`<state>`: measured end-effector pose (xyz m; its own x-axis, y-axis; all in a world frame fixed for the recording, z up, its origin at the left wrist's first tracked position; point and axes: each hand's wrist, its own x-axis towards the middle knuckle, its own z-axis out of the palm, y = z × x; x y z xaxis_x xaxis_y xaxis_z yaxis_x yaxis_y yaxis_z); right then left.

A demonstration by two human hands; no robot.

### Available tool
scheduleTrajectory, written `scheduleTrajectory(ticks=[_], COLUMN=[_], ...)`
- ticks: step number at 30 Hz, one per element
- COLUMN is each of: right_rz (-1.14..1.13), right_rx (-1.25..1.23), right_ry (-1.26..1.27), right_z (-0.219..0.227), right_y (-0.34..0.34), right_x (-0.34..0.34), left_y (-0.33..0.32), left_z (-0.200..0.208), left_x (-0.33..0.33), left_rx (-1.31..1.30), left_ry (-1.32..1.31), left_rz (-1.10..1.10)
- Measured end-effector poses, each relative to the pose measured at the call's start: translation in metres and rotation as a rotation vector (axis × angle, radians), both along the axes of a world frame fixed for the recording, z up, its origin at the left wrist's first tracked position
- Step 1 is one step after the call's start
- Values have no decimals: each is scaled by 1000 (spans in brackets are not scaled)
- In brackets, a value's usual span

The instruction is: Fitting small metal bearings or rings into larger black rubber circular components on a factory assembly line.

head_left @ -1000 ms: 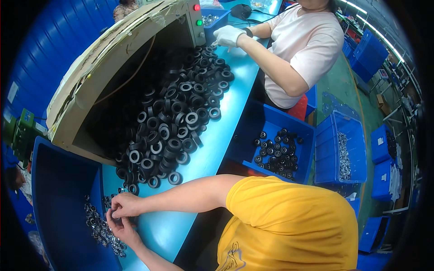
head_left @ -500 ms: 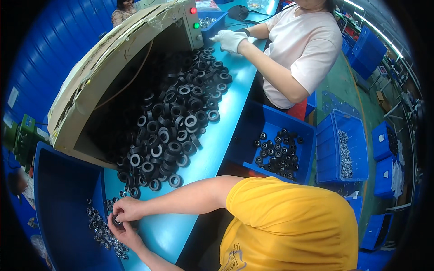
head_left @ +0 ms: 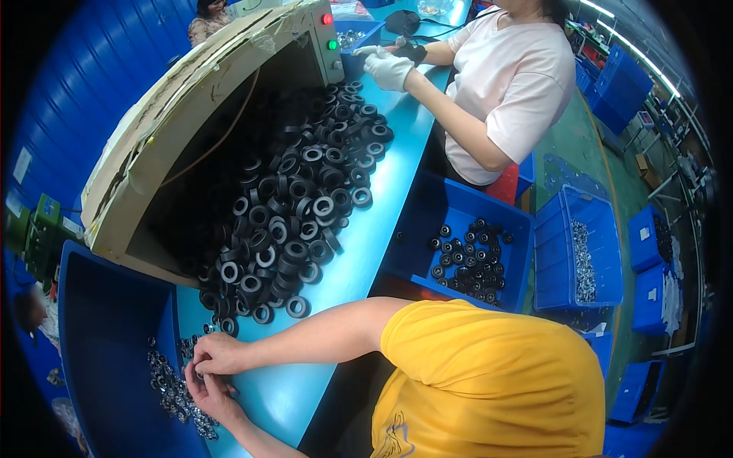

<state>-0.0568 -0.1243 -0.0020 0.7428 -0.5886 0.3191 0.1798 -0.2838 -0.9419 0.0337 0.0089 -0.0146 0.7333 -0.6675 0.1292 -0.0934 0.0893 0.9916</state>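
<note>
My right hand [head_left: 219, 354] reaches in from the yellow sleeve, its fingers pinched together. Just below it, my left hand [head_left: 209, 395] curls up to meet it with its fingertips. Between them they grip a black ring [head_left: 199, 371], mostly covered by the fingers. Beside and beneath the hands lies a heap of small shiny metal parts [head_left: 174, 391], at the edge of a deep blue bin [head_left: 114, 343]. A large pile of thick black rings [head_left: 294, 206] spreads over the light blue tabletop [head_left: 343, 267] beyond my right forearm.
A worn, box-like housing [head_left: 145, 168] with red and green lights arches over the pile. Across the table stands a co-worker [head_left: 511, 91] wearing white gloves. Blue crates with black wheels [head_left: 469, 259] and metal parts [head_left: 582, 259] stand to the right.
My fingers have closed further over the black ring, which shows less than before. My hands have barely shifted. The co-worker's hands have moved slightly, bringing a darker glove into view.
</note>
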Motion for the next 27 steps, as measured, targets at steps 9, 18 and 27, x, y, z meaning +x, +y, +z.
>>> scheduleTrajectory(ticks=[9, 18, 27], right_rz=[-34, 40, -40], right_rx=[-38, 13, -33], right_ry=[-42, 5, -26], right_z=[-5, -3, -14], right_y=[2, -1, 5], right_x=[6, 6, 18], left_y=[-1, -1, -3], left_z=[7, -2, -4], left_x=[-11, -5, -7], left_rx=[20, 42, 18], left_ry=[-133, -243, -283], left_rz=[-19, 23, 46])
